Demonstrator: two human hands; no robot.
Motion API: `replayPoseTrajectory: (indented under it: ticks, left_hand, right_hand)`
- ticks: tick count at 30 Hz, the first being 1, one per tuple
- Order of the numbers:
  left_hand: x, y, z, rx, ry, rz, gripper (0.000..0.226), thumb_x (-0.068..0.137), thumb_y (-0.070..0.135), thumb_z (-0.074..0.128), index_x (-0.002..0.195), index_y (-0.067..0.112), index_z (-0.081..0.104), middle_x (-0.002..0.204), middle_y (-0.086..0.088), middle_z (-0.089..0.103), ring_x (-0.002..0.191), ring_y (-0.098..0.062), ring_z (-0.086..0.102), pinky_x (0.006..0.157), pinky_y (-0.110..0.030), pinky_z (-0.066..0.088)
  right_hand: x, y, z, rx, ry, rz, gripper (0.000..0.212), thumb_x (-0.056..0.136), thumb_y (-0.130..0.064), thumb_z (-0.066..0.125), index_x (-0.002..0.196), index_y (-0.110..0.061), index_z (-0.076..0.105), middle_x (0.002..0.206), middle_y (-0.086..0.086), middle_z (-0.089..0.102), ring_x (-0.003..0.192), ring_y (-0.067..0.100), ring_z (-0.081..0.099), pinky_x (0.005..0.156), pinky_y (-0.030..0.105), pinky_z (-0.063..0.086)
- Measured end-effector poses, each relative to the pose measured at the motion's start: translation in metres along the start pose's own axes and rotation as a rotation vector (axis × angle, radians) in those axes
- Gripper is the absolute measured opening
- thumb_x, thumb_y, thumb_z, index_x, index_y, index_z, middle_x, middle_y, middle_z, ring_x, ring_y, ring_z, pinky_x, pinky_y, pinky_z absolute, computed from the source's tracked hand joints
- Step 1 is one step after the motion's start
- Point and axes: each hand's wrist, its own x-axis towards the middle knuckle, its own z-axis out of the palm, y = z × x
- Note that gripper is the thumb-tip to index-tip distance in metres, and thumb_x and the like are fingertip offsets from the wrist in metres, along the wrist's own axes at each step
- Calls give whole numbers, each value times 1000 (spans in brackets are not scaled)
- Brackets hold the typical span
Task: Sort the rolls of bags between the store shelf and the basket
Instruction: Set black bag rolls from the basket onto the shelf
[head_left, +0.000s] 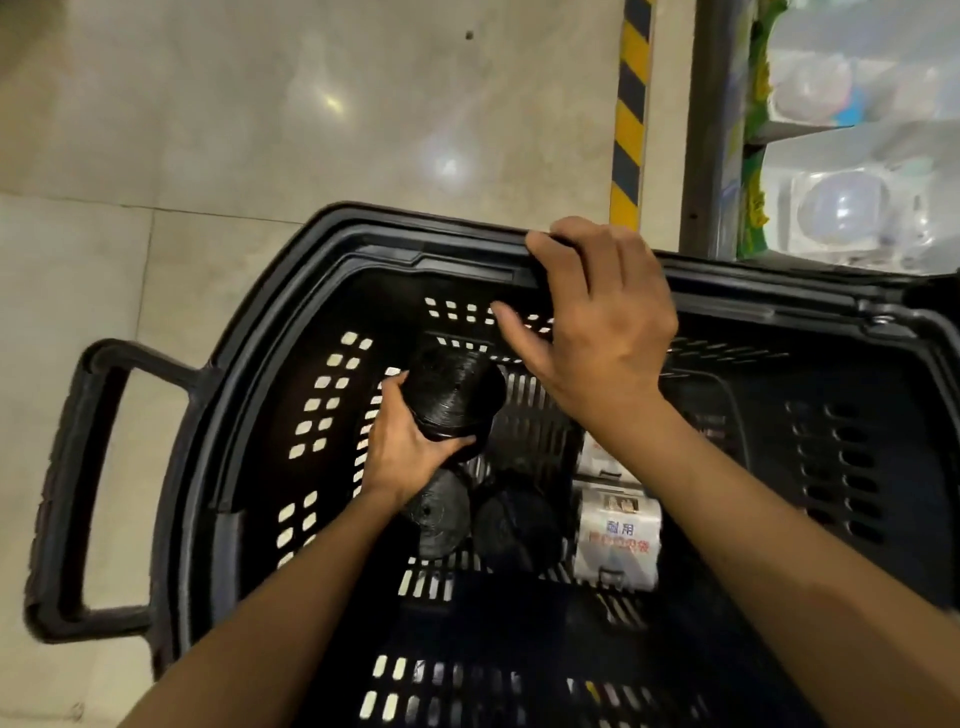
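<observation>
With the left hand (410, 457) clasps a black roll (457, 395) by its side low in the basket (249, 332), hooks the right hand (602, 322) over the far rim — probably light, firm, slick-wrapped — best gripped round the barrel, not the flat ends.

Person's body only: two bare hands, two bare forearms. Left hand (410, 452) bare; left forearm (291, 597) uncovered right down to the bottom frame edge. Right hand (608, 322) bare, knuckles and faint tendon ridges showing across its back; right forearm (753, 509) uncovered out to the right frame edge. Nails too blurred to tell.
</observation>
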Motion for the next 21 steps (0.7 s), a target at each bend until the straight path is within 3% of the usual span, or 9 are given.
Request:
replayPoseTrajectory:
  ticks: [5,13,17,21]
  left_hand:
    - [7,-16,16,88,-2,29,100,51,39,90,130,17,33,124,-7,55,116,-22,52,97,-43,46]
    - [10,-35,19,101,-43,-7,99,54,28,90,132,16,30,124,-6,56,113,-25,55,93,-39,47]
    - [4,-42,15,92,-122,-91,111,50,32,91,137,23,22,132,-3,50,122,-23,49,101,-43,43]
    - [4,-38,19,35,-82,-156,93,64,34,85,138,16,31,130,-5,54,120,-22,51,98,-28,39]
  right_hand:
    - [0,-2,1,2,39,-6,38,79,-37,64,103,-7,65,100,14,67,90,33,62,84,39,46]
    - [-2,-3,7,10,93,23,38,73,-35,66,101,-9,66,98,13,67,91,30,60,83,38,44]
    - [-1,-4,8,30,105,46,37,74,-34,65,101,-9,65,98,13,67,94,27,52,85,37,42]
    - [-1,-4,6,13,87,45,37,73,-34,65,101,-9,65,98,13,67,90,31,60,87,38,43]
